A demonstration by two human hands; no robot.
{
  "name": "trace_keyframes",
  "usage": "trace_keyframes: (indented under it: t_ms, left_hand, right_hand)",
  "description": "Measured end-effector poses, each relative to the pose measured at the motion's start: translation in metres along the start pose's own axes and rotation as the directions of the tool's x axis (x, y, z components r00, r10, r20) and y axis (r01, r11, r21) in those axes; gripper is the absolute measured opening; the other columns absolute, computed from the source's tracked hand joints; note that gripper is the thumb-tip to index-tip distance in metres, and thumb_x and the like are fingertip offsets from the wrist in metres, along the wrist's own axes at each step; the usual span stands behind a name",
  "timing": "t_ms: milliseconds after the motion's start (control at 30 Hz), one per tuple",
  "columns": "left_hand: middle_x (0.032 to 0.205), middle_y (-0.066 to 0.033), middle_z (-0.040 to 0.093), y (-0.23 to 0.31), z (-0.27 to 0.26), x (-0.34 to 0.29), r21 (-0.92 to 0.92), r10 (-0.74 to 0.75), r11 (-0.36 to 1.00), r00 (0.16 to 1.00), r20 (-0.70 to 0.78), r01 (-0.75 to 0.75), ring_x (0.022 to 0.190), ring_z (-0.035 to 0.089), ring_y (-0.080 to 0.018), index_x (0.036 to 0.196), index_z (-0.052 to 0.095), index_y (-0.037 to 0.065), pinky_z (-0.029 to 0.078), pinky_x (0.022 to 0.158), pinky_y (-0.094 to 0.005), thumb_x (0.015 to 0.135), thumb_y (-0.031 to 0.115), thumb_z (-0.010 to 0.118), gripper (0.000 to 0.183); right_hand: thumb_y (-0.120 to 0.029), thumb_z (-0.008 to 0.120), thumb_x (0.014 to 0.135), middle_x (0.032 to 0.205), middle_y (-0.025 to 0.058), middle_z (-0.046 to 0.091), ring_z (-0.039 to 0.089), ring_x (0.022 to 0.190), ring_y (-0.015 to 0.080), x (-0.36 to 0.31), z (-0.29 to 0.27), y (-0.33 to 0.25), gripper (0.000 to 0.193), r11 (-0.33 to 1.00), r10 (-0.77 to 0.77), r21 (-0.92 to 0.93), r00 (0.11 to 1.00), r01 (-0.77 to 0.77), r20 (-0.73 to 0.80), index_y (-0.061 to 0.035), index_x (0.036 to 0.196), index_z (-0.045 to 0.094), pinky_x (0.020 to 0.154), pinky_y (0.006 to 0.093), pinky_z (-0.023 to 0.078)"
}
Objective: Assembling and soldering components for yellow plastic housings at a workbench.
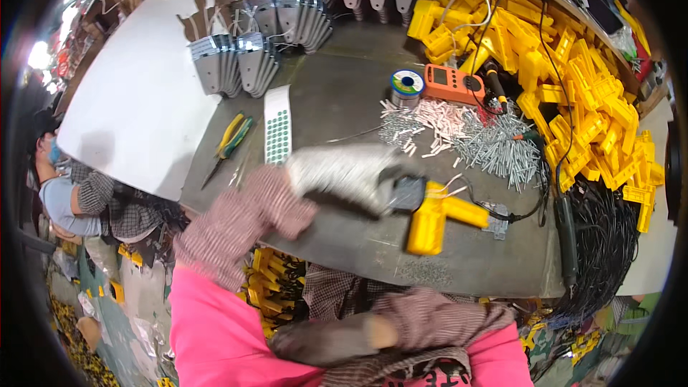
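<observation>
My left hand (347,178), in a whitish glove with dark grey at the fingers, is closed at the end of a yellow plastic housing (428,228) over the table. Thin pale and dark wires come out of the housing's upper side. A small grey flat part (496,221) lies at its right end. My right hand (326,340), in a dark glove, is low in front of my lap, below the table's near edge, pointing left. Motion smears its fingers, so their state is hidden.
Loose screws (502,147), pale small sleeves (437,120), a solder spool (406,86) and an orange meter (454,84) lie beyond. Yellow housings (573,93) heap at right, beside a soldering iron (566,236). Pliers (233,136), a green-dot sheet (278,125) and metal plates (290,14) are left. A person (72,193) sits far left.
</observation>
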State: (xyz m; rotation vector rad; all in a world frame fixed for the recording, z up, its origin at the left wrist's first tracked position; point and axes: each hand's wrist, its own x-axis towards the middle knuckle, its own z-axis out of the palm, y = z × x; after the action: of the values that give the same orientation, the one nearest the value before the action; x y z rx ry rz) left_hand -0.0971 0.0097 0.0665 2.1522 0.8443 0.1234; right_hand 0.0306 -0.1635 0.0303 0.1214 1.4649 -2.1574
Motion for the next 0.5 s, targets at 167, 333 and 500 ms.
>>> trace_keyframes:
  t_ms: [167, 333, 500]
  left_hand:
    - [0.133, -0.0182, 0.048, -0.01, 0.077, -0.048, 0.131, -0.082, 0.978, 0.871, -0.485, 0.165, 0.123, 0.046, -0.039, 0.135, 0.048, 0.008, 0.037, 0.105, -0.0507, 0.071, 0.041, 0.082, 0.079]
    - [0.124, -0.0148, 0.056, 0.012, 0.098, 0.004, 0.311, 0.185, 0.95, 0.862, -0.472, -0.033, 0.114, 0.053, -0.0336, 0.123, 0.054, 0.006, 0.041, 0.099, -0.0501, 0.075, 0.037, 0.079, 0.062]
    - [0.113, -0.0093, 0.063, -0.004, 0.121, 0.017, 0.515, 0.367, 0.847, 0.849, -0.38, -0.135, 0.104, 0.059, -0.0267, 0.098, 0.061, 0.008, 0.043, 0.095, -0.0478, 0.081, 0.033, 0.074, 0.032]
  right_hand:
    - [-0.014, 0.066, 0.09, 0.107, 0.012, 0.068, 0.068, 0.094, 0.0242, -0.193, -0.043, 0.007, 0.023, 0.915, -0.403, -0.365, 0.47, 0.173, -0.785, -0.005, 0.11, 0.067, 0.086, 0.0357, 0.054]
    - [-0.004, 0.065, 0.084, 0.105, 0.0141, 0.062, 0.063, 0.097, 0.0328, -0.278, -0.064, 0.045, 0.023, 0.749, -0.4, -0.331, 0.005, -0.574, -0.916, -0.0026, 0.107, 0.062, 0.084, 0.0394, 0.051]
    - [-0.002, 0.062, 0.085, 0.105, 0.0175, 0.057, 0.059, 0.098, 0.0387, -0.288, -0.082, 0.075, 0.025, 0.609, -0.481, -0.389, 0.068, -0.691, -0.874, -0.0025, 0.11, 0.057, 0.085, 0.043, 0.048]
